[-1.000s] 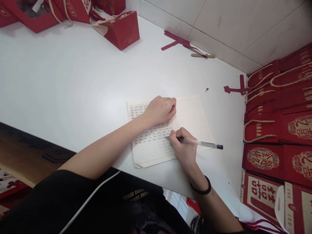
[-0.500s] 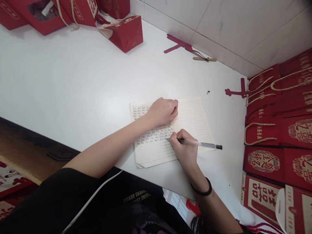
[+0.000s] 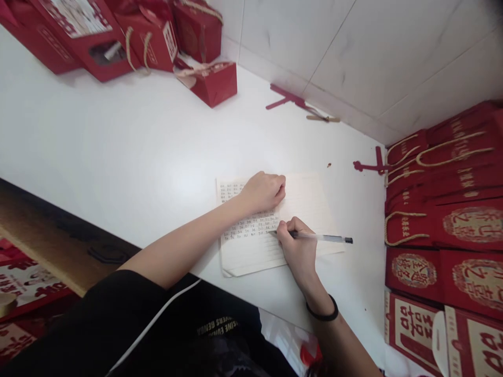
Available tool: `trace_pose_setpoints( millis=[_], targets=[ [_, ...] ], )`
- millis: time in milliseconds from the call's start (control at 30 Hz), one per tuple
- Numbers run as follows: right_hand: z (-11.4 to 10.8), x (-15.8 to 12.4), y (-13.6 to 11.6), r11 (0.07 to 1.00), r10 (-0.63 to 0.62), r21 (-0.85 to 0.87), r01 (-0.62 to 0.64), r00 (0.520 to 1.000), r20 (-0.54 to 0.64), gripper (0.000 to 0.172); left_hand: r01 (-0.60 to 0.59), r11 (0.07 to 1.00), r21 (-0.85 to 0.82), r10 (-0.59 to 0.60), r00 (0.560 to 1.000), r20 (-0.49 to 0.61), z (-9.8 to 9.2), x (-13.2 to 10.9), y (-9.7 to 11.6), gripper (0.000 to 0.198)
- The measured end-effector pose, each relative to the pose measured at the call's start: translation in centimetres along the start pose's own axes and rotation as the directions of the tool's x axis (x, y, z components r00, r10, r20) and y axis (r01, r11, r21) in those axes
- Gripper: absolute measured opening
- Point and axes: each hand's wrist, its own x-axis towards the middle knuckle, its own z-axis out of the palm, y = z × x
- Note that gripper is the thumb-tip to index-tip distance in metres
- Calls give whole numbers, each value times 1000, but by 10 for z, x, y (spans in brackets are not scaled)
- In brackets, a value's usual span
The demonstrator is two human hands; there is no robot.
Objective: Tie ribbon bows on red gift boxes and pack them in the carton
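An open lined notebook (image 3: pixel 251 262) lies on the white table, its left page carrying rows of small handwritten marks and its right page bare of writing. My left hand (image 3: pixel 264 191) rests across the upper part of the notebook, curled into a loose fist; whatever its fingers may hold is hidden. In my right hand (image 3: pixel 296 246) is a clear-barrelled pen (image 3: pixel 330 239) with a black cap end. The pen's tip meets the left page at the end of the lowest written row. A black band (image 3: pixel 324 310) circles my right wrist.
Red gift bags and boxes (image 3: pixel 412 272) line the right side. More red boxes (image 3: pixel 216 84) stand at the back left. Dark red knotted strips (image 3: pixel 286 97) lie along the tiled wall (image 3: pixel 283 42). A white cable (image 3: pixel 157 319) crosses my black shirt.
The view has tilted, so the table and boxes appear lower, with more of the back left boxes showing. My hands keep nearly the same place on the notebook, the pen still at the page.
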Motion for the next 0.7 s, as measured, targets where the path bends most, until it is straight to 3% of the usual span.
trace_pose_setpoints(
  millis=[100, 233, 333, 533, 633, 700],
  targets=[
    [-7, 8, 6, 953, 140, 271, -137, 990, 8, 39, 29, 996, -85, -31, 999, -16, -2, -3, -1, 17],
    [-20, 24, 15, 792, 300, 569, -220, 953, -50, 50, 163, 894, -418, -183, 983, -9, -9, -7, -5, 14],
    [-27, 32, 21, 734, 334, 657, -174, 934, -126, 54, 170, 855, -490, -223, 974, -51, -12, -6, -9, 15],
    [-29, 35, 25, 736, 347, 641, -218, 935, -80, 56, 252, 740, -624, -308, 951, 20, -22, 15, -31, 15],
    [-26, 36, 23, 763, 381, 586, -274, 922, -66, 57, 336, 687, -644, -467, 883, -37, -46, 26, -58, 17],
    [-25, 36, 21, 767, 391, 571, -292, 918, -57, 57, 388, 637, -665, -611, 781, -130, -69, 33, -81, 22]
  ],
)
